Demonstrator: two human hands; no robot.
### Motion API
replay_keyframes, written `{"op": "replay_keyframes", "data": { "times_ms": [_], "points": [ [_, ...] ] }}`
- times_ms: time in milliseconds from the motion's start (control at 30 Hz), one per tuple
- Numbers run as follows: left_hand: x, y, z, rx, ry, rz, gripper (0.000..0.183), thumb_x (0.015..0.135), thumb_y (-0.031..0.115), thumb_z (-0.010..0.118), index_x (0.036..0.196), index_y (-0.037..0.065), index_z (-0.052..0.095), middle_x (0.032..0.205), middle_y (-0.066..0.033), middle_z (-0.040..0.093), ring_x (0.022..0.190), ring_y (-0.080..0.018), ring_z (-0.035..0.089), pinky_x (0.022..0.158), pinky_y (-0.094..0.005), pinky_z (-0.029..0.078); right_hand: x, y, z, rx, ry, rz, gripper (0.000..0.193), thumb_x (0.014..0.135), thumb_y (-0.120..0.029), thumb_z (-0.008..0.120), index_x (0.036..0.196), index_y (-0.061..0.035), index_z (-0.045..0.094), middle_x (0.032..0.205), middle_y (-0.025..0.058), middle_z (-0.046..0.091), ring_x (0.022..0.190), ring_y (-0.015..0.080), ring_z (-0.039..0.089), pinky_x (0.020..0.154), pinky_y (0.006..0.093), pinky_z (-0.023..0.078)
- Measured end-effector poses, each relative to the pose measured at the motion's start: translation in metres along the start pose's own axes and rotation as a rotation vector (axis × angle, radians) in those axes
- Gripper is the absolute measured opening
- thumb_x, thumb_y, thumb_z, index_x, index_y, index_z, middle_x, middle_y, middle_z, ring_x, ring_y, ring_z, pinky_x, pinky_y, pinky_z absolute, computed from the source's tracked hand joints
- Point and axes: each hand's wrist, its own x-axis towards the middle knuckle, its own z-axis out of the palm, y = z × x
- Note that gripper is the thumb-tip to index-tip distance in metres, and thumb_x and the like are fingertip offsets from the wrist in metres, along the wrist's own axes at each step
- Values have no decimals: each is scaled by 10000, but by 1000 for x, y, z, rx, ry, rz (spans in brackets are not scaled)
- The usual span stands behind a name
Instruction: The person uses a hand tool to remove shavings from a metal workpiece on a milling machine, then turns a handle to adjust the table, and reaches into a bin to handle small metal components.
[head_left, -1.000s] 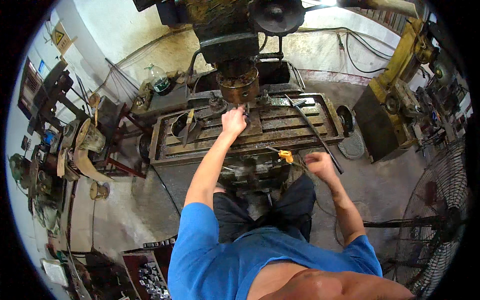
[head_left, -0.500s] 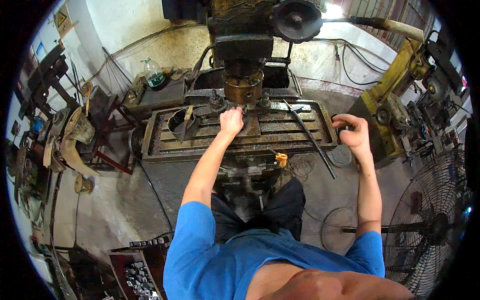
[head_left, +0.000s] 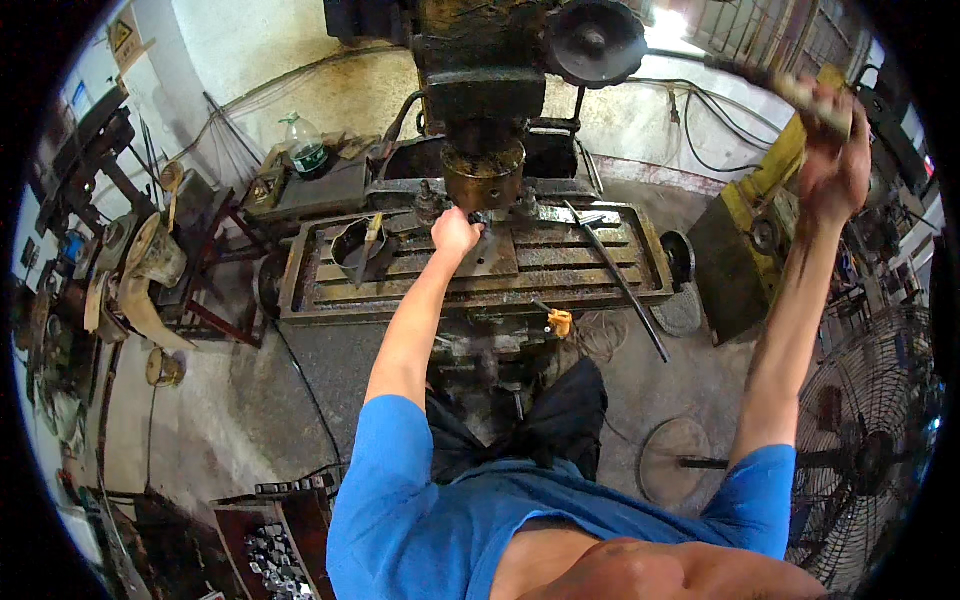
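Note:
My left hand point(head_left: 456, 235) is closed, thumb side toward the work area on the slotted milling machine table point(head_left: 410, 290). It sits just below the round cutter head point(head_left: 484, 178); whatever its fingers pinch is hidden. Up at the far right, my right hand point(head_left: 836, 180) wraps around the end of a long lever handle point(head_left: 815, 105) that reaches out from the machine's head. That hand and the handle's end are smeared by motion. A flat plate point(head_left: 495, 258) lies on the table beside my left hand.
On the table stand an open can with a brush point(head_left: 358, 250) at left and a long dark bar point(head_left: 625, 285) overhanging the front edge at right. A yellow object point(head_left: 560, 322) hangs at the front. A large fan point(head_left: 870, 450) is near my right arm. Small metal parts point(head_left: 275, 560) fill a box lower left.
My right hand has moved up and right from beside the table's right-end handwheel to the lever handle. My left hand has shifted only slightly, staying near the cutter head.

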Motion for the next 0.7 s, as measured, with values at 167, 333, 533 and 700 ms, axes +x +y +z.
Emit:
{"op": "replay_keyframes", "data": {
  "times_ms": [167,333,533,700],
  "points": [
    [7,-18,15,-22,-2,21,392,639,353,718,729,-19,632,774,-178,622,758,-309,611,677,-389,496,-90,9,8,-72,60,-11,236,576,-152,502,752,-23,412,792,128,443,967,380,478,952,564,266],
    [2,-3,5,-27,12,-4,400,616,343,726,656,-42,624,699,-206,613,689,-334,611,619,-411,490,-82,4,19,-166,82,-38,165,522,-96,426,669,-29,389,717,110,432,907,358,502,953,573,257],
    [-1,-7,10,-76,126,67,408,623,339,728,624,-49,602,695,-205,611,693,-349,605,631,-417,485,-102,12,21,-269,132,-63,134,533,-62,397,661,-33,370,731,111,442,904,349,512,944,547,289],
    [-4,-6,4,-37,63,29,267,642,275,707,774,49,655,772,-162,624,765,-322,603,674,-410,483,-78,-1,23,-316,61,10,115,577,-80,419,668,-23,377,740,110,443,938,340,502,953,507,283]
  ]
}}
